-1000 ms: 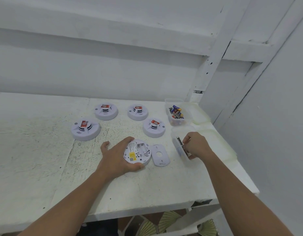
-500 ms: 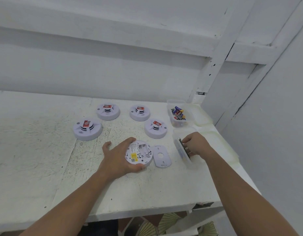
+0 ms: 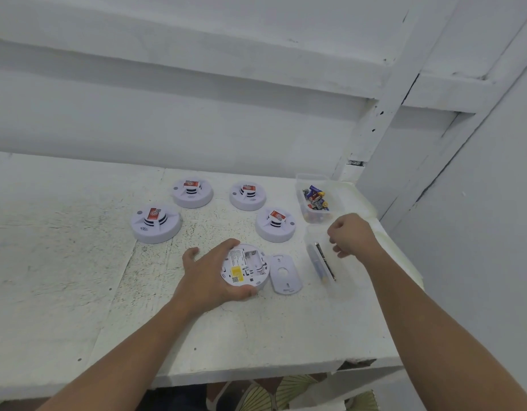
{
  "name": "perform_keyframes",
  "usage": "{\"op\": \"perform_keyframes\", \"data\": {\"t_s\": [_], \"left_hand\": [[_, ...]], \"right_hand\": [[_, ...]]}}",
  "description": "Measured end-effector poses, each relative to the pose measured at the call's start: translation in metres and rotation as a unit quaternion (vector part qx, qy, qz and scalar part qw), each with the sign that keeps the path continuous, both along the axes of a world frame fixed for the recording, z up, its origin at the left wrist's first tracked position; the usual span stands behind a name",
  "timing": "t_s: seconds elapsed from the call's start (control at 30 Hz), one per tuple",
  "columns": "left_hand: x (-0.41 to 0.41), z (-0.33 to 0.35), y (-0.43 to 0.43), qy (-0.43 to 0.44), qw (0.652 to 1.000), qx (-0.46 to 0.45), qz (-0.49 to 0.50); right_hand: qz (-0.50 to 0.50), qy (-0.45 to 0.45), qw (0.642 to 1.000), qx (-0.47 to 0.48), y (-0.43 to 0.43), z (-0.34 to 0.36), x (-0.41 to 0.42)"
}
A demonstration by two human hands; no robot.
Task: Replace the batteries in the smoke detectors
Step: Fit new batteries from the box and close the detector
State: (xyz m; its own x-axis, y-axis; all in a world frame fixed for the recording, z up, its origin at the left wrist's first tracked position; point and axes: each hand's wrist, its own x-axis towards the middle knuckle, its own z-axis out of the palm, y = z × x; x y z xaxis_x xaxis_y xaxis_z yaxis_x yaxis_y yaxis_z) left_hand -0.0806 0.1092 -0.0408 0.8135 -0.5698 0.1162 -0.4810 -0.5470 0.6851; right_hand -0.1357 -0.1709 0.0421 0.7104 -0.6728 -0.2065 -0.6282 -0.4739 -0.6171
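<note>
A white smoke detector (image 3: 247,269) lies upside down near the table's front, its battery bay empty, and my left hand (image 3: 205,277) grips it by the rim. Its oval cover plate (image 3: 286,274) lies just to its right. Further right stands a clear container (image 3: 311,237) with a couple of dark batteries (image 3: 324,262) lying in it. My right hand (image 3: 351,234) hovers above that container's far end with its fingers curled; I see nothing in them. Behind it, a second clear container (image 3: 300,180) is full of mixed batteries (image 3: 315,198).
Several other white smoke detectors stand upright behind, each with a red label: (image 3: 155,222), (image 3: 192,192), (image 3: 248,195), (image 3: 275,223). A white wall runs along the back and a white post closes in on the right. The table edge (image 3: 256,372) is near me.
My right hand has risen out of the near container and moved back; the dark battery it held now lies inside. My left hand has stayed on the detector.
</note>
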Motion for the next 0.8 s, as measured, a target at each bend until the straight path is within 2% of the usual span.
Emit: {"op": "perform_keyframes", "data": {"t_s": [0.13, 0.23, 0.37, 0.6, 0.73, 0.8], "left_hand": [[0.001, 0.000, -0.002, 0.015, 1.000, -0.002, 0.009], [0.003, 0.000, -0.004, 0.015, 1.000, -0.004, 0.012], [0.005, 0.003, -0.005, 0.017, 1.000, -0.005, 0.013], [0.013, -0.004, -0.005, 0.023, 0.999, -0.003, 0.023], [0.014, -0.003, -0.007, 0.026, 0.999, -0.013, 0.029], [0.015, -0.004, -0.007, 0.021, 0.999, -0.013, 0.033]], "right_hand": [[-0.003, -0.057, 0.998, -0.042, -0.011, 0.019, 0.022], [0.013, -0.064, 0.995, -0.081, -0.022, 0.029, 0.043], [0.035, -0.022, 0.987, -0.157, -0.035, 0.027, 0.071], [0.120, 0.109, 0.967, -0.195, -0.045, 0.003, 0.107], [0.128, 0.129, 0.950, -0.256, -0.043, -0.009, 0.116], [0.124, 0.133, 0.950, -0.255, -0.041, -0.012, 0.119]]}}
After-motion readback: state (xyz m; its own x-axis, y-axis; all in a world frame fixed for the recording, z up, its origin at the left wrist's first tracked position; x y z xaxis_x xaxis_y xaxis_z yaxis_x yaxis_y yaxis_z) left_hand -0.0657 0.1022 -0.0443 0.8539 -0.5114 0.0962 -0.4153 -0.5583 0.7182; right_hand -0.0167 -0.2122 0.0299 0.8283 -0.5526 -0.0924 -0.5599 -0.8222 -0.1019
